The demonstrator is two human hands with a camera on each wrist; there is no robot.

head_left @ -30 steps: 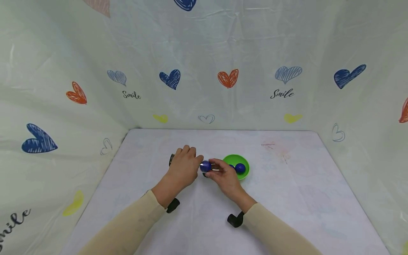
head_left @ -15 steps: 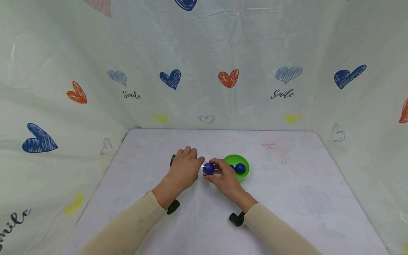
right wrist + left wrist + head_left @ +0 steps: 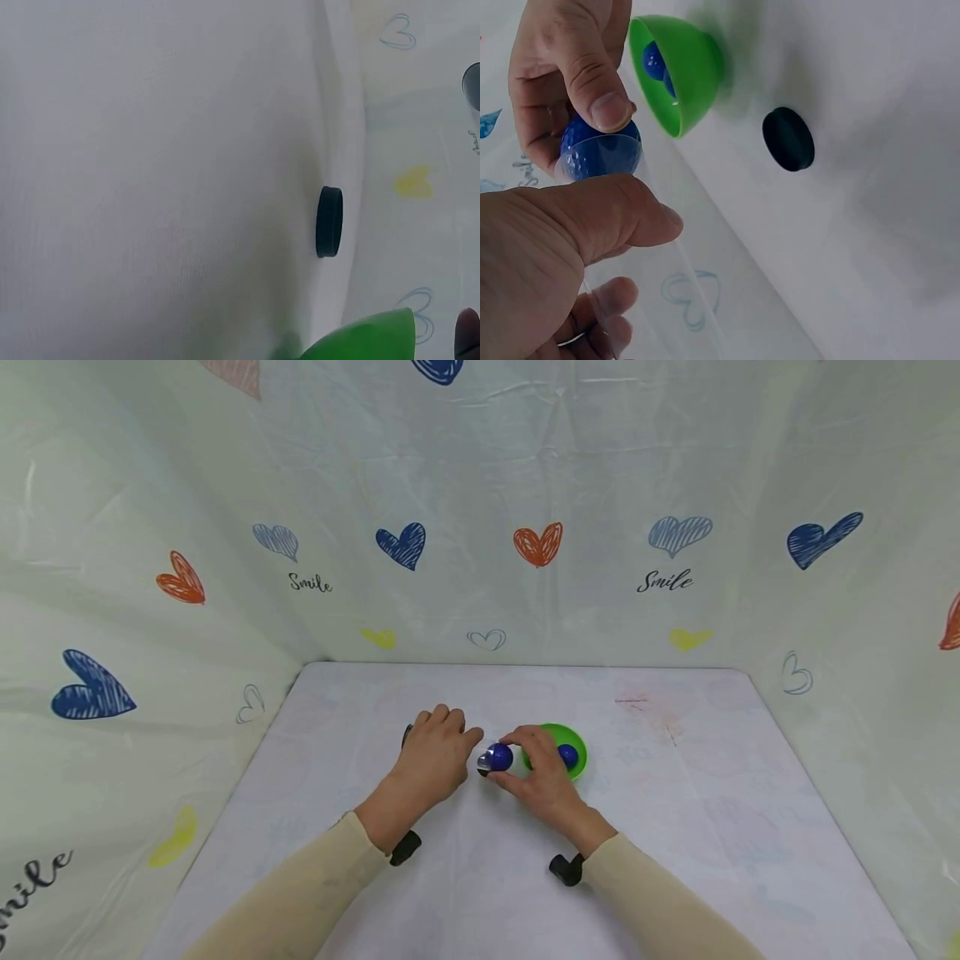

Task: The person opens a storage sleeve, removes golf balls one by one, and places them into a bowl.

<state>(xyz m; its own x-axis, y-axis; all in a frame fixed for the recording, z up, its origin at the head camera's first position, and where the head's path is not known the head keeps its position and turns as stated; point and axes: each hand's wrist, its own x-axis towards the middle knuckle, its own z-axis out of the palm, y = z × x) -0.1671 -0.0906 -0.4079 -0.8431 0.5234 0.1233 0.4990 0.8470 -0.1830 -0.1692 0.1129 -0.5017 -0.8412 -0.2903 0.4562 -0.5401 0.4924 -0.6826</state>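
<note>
My left hand (image 3: 431, 764) grips a clear plastic tube (image 3: 660, 300), its thumb lying across the wall near the mouth. At that mouth sits a blue dimpled golf ball (image 3: 581, 139), partly inside the rim. My right hand (image 3: 546, 777) pinches the ball between thumb and fingers. Right of the tube stands a green bowl (image 3: 697, 75), partly covered by my right hand in the head view. Two blue golf balls (image 3: 654, 61) show inside the bowl in the left wrist view. On the white table lies a round black cap (image 3: 788, 139), close below the tube's mouth.
The white-covered table (image 3: 675, 827) ends at a pale curtain (image 3: 592, 602) printed with hearts, which also hangs along both sides. Black wrist cameras (image 3: 566, 869) are strapped below both hands.
The golf ball has shifted slightly right, away from my left hand, along with my right hand. More of the tube's mouth shows now. My left hand has barely moved.
</note>
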